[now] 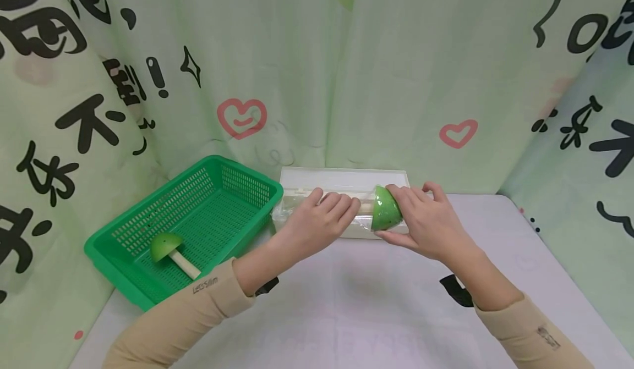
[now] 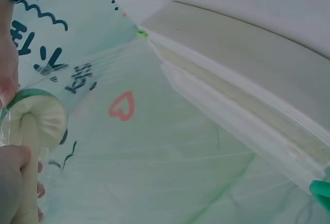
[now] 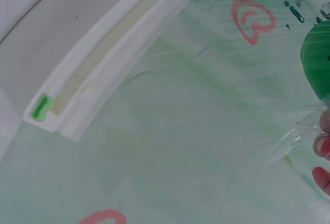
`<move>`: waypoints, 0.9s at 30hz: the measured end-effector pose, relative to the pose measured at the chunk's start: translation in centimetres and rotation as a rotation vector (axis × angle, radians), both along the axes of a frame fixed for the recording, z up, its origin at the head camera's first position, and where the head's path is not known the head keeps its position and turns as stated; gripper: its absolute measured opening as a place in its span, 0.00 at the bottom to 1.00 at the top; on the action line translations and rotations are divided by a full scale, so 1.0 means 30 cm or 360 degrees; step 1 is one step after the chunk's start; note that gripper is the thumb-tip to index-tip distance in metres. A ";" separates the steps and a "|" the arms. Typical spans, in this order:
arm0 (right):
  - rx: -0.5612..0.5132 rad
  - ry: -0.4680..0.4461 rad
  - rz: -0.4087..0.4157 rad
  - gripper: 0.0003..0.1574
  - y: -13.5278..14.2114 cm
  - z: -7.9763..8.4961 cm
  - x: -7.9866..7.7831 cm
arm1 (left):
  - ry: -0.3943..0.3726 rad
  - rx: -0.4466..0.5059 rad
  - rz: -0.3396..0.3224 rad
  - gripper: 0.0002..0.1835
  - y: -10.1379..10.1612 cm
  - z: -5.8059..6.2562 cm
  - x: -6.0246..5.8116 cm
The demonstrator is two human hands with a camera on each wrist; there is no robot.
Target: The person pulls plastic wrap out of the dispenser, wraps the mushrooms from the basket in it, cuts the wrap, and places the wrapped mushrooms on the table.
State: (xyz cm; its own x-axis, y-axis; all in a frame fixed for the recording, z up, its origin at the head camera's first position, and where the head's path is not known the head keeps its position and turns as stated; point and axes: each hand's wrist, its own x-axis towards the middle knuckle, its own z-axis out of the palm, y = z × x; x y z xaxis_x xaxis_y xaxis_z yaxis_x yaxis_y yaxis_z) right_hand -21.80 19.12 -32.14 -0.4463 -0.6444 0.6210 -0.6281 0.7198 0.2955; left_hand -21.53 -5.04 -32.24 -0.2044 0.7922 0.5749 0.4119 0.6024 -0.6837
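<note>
Both hands hold a green-capped toy mushroom [image 1: 387, 209] sideways, close in front of a white cling film box [image 1: 345, 177] in the head view. My left hand [image 1: 319, 223] grips its pale stem [image 2: 30, 131], with the thumb along it in the left wrist view. At the cap, my right hand [image 1: 426, 220] has fingers over the top and thumb beneath, with film gathered under the fingertips. Clear cling film [image 3: 301, 131] wraps about the mushroom and stretches wide across both wrist views. A green slide cutter [image 3: 42, 108] sits at one end of the box.
Left of the box stands a green plastic basket [image 1: 116, 270], its far corner close to the box end. Inside lies another green mushroom [image 1: 165, 245]. A pale cloth covers the table [image 1: 356, 314], and printed curtains [image 1: 307, 72] enclose its back and sides.
</note>
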 end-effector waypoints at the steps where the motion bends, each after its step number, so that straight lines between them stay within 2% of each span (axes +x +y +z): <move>1: 0.0002 0.0008 0.0001 0.51 0.000 0.003 0.003 | -0.0002 -0.0001 0.0001 0.11 0.000 0.002 0.003; 15: -0.0020 0.0054 0.0049 0.49 -0.004 0.034 0.051 | -0.0052 -0.0011 -0.0030 0.12 -0.007 0.034 0.057; 22: -0.0017 0.0072 0.0051 0.48 -0.005 0.044 0.086 | 0.0012 0.0013 -0.0048 0.11 -0.003 0.040 0.085; 27: -0.0018 0.0063 0.0066 0.47 -0.005 0.040 0.119 | -0.0033 0.0007 -0.0077 0.11 -0.003 0.037 0.116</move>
